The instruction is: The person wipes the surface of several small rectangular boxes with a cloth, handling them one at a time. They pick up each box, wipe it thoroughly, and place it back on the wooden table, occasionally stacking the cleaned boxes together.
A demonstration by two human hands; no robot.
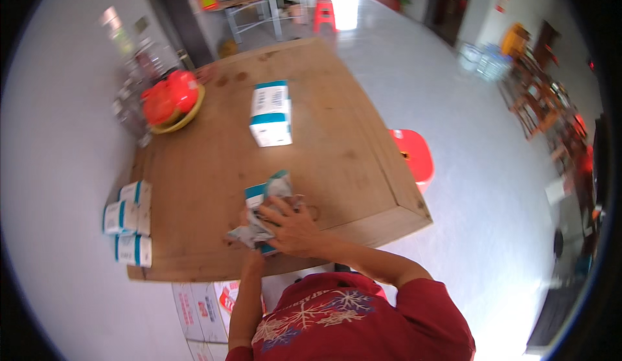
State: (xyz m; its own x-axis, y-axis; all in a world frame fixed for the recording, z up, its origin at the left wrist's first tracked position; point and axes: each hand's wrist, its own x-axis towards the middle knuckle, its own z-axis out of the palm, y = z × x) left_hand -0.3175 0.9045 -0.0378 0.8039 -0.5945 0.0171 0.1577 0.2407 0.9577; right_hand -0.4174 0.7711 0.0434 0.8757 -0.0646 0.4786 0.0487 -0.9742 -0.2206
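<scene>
A white and teal carton lies near the table's front edge, partly covered by a crumpled, thin printed sheet or wrapper. My right hand presses on the wrapper from the right, fingers spread over it. At the left side of the carton is my left hand, mostly hidden behind the wrapper; its grip cannot be made out. Farther back on the wooden table, a second white and teal carton lies by itself. Several similar cartons are stacked at the table's left edge.
A yellow basket with red plastic items stands at the back left, beside clear plastic bottles by the wall. A red stool touches or nears the table's right side. Printed cardboard boxes are below the front edge.
</scene>
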